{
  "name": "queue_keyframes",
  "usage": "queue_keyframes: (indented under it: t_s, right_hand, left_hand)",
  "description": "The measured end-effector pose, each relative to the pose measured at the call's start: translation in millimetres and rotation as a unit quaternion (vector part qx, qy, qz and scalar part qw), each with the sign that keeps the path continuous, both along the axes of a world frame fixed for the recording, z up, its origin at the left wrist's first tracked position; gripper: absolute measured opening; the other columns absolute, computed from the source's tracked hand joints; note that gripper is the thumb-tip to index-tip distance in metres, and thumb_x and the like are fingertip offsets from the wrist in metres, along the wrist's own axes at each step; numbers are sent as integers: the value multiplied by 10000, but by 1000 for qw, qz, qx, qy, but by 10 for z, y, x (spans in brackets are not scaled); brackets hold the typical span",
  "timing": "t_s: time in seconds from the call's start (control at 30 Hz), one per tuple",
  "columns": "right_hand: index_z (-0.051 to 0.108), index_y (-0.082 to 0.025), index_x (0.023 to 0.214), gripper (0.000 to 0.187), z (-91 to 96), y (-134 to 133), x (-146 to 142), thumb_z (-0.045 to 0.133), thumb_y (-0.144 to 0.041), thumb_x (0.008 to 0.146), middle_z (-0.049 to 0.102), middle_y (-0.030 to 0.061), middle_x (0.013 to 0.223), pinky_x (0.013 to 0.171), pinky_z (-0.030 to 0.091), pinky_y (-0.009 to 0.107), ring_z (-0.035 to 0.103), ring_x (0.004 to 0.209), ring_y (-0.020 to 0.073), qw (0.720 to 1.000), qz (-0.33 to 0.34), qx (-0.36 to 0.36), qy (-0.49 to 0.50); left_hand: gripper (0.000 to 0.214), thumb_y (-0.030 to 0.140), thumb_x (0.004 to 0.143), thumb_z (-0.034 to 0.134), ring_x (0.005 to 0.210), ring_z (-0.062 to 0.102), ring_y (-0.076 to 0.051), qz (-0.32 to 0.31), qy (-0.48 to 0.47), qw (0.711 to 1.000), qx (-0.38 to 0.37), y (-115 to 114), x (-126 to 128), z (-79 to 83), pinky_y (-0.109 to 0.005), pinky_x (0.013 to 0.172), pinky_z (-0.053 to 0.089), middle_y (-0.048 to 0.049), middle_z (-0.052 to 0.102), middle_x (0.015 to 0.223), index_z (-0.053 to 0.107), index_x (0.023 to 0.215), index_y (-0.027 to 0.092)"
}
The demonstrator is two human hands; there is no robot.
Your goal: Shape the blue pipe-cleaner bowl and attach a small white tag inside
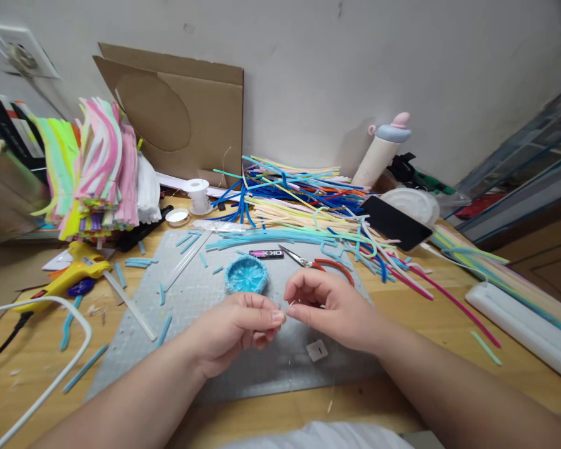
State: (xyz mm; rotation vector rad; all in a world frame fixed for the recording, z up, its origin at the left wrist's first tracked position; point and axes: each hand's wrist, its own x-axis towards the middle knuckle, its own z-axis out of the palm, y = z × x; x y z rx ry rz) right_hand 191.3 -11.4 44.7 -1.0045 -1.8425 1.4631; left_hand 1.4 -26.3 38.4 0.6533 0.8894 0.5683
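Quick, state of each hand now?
Left hand: closed in a pinch; what it holds cannot be told.
Right hand: closed, pinching a thin pale piece.

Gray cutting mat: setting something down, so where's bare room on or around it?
Bare mat lies between the fuzzy blue bowl, left forearm and clear glue stick; bare wood between the right forearm and magenta pipe cleaner. Crowded: the pipe cleaner pile behind.

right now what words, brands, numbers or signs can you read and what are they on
"OKX", first letter slightly unclear: on the small black-and-pink item beside the scissors.
Too blurred to read: any print on the dark packs at far left, or on the yellow glue gun.
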Motion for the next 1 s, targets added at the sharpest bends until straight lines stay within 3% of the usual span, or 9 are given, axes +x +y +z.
queue_keyframes:
  t_s: [0.13, 0.3, 0.53, 0.63, 0.73, 0.83, 1.0]
  right_hand:
    - [612, -156, 881, 119, 13, 31, 22, 626, -241, 800, 568, 6, 763, 588, 407, 233, 499, 659, 113, 999, 31, -12, 1]
    - [662, -155, 909, 139, 12, 42, 43, 626, -233, 801, 588, -1, 730, 542, 388, 219, 504, 620, 106, 999, 51, -9, -14]
    - [690, -156, 791, 64, 27, 39, 14, 637, -192, 793, 651, 1, 700, 554, 412, 210, 542, 613, 104, 997, 83, -1, -2]
    - [678, -154, 752, 62, 13, 43, 6, 627, -165, 786, 610, -16, 646, 501, 370, 196, 485, 552, 85, 998, 43, 40, -7]
    - [667, -162, 767, 66, -25, 38, 7, 609, -171, 797, 619, -3, 673, 493, 363, 211, 490, 556, 96, 993, -45, 107, -18]
    - [648, -173, 790, 62, -64, 5, 1, 592, -164, 815, 626, 9, 709, 526, 388, 228, 521, 596, 113, 976, -104, 191, -8]
    - [622, -179, 794, 67, -117, -102, -53, 579, -140, 828, 579, -7, 672, 502, 370, 223, 485, 560, 102, 954, -135, 266, 6]
  left_hand:
    - [267, 299, 521, 825, 501, 432, -82, -23, 27, 999, -3, -13, 4, 17, -210, 471, 284, 2, 540, 534, 639, 567, 114]
    - [249, 301, 527, 809, 488, 425, -80, -29, 39, 999, 12, -17, 9, 4, -210, 465, 289, 6, 531, 508, 640, 558, 120]
    - [239, 281, 542, 787, 447, 427, -72, -56, 57, 997, 11, -2, -6, 5, -206, 455, 299, 20, 526, 493, 598, 557, 136]
    - [215, 289, 623, 759, 511, 467, -76, -52, 31, 997, 39, 5, -7, 20, -197, 495, 336, 13, 546, 564, 609, 632, 134]
    - [195, 285, 682, 733, 627, 528, -94, -11, 28, 991, 133, -5, 20, 24, -210, 590, 401, -9, 606, 715, 639, 774, 141]
    - [219, 254, 699, 716, 736, 576, -134, 45, 109, 957, 267, -38, 55, 7, -255, 690, 448, -26, 640, 814, 640, 881, 158]
    - [96, 249, 773, 662, 701, 601, -148, 119, 275, 838, 456, -95, 55, -31, -272, 675, 470, -22, 667, 766, 653, 836, 177]
